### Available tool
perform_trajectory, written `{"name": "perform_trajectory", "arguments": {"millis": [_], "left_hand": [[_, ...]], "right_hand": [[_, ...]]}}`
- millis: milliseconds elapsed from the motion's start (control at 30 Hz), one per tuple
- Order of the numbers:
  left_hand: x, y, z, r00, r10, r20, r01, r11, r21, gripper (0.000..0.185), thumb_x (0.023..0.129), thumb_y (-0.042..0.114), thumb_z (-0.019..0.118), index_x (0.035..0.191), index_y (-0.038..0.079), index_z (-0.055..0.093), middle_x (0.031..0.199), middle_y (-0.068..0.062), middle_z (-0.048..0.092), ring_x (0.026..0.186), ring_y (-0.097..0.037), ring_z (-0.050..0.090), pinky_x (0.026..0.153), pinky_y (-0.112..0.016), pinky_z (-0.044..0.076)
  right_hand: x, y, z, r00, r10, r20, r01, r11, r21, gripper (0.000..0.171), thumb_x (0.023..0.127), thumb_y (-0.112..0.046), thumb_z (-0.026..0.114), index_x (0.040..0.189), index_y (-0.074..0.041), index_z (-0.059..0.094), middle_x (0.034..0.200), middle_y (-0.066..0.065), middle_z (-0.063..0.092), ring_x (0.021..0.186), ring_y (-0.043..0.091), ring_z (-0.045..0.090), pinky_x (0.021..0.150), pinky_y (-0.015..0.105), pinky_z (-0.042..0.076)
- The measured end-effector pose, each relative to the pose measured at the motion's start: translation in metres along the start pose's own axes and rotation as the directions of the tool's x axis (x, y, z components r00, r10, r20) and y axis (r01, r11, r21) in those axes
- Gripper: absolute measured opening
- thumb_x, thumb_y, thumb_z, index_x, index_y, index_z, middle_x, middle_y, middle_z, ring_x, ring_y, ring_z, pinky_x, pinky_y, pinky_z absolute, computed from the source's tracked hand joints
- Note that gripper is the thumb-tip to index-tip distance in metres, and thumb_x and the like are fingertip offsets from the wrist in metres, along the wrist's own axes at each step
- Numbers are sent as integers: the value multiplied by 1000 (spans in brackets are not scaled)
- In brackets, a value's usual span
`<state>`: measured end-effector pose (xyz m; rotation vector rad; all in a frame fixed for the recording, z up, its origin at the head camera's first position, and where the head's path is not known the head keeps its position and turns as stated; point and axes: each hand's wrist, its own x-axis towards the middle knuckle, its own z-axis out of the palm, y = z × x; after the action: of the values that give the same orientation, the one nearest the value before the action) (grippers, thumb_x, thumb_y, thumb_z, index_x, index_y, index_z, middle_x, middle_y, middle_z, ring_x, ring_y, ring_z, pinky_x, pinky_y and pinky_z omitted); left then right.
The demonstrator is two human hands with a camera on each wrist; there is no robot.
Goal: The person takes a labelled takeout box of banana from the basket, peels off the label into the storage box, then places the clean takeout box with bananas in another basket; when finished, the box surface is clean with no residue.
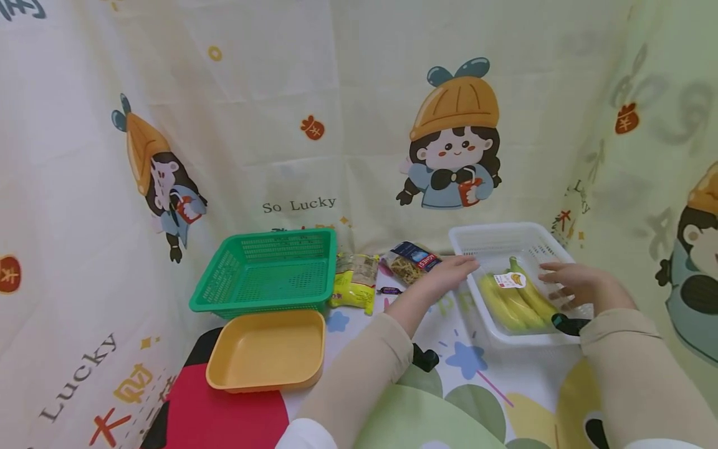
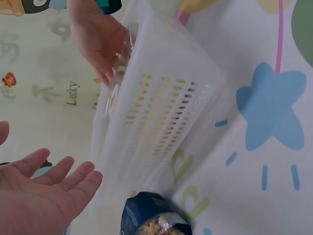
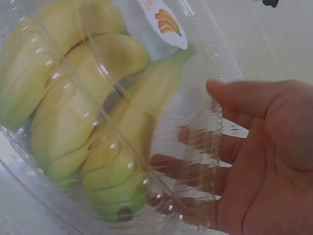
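A clear plastic clamshell box point(image 3: 195, 103) of bananas point(image 1: 509, 305), with a fruit label on top, lies in a white perforated basket point(image 1: 493, 233). My right hand point(image 1: 589, 288) is at the box's right side. In the right wrist view its spread fingers point(image 3: 230, 147) show through the clear plastic, and the thumb reaches the box's edge. Over the basket's left rim hovers my left hand point(image 1: 437, 282), fingers extended and holding nothing. The left wrist view has that palm point(image 2: 41, 203) turned up beside the basket wall.
A blue-topped pasta bag point(image 1: 409, 262) lies beyond my left forearm, near a small purple-wrapped item point(image 1: 389, 290). Left of them sit a yellow food packet point(image 1: 354, 287), a green perforated basket point(image 1: 331, 268) and, nearer me, an orange tray point(image 1: 266, 349). Printed cloth hangs behind.
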<state>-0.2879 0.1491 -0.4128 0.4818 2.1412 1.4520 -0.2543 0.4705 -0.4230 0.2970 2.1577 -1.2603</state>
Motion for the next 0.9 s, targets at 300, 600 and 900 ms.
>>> {"name": "perform_trajectory", "arguments": {"millis": [300,600,900], "left_hand": [[8,8,24,999,-8,-47,10,1000,29,52,97,55,48,143,31,52,148,8,51,136,-22,49,113,-45,40],[25,15,58,978,-67,-196,63,998,-25,56,94,51,55,142,24,53,149,4,51,139,-20,45,116,-37,37],[32,19,86,951,-196,-241,128,954,-271,70,87,44,62,149,17,44,153,-1,45,142,-20,41,118,-37,34]], "right_hand": [[-2,6,-1,1000,8,-27,-6,998,63,74,106,-25,41,155,1,-8,149,36,23,124,40,52,94,53,53],[-5,13,-6,998,32,-47,-27,995,92,76,106,-30,41,155,1,-9,153,37,18,129,44,47,96,54,52],[-8,14,-5,1000,17,7,-17,994,107,75,108,-31,34,154,-4,-17,157,37,-2,143,53,22,99,59,48]]}}
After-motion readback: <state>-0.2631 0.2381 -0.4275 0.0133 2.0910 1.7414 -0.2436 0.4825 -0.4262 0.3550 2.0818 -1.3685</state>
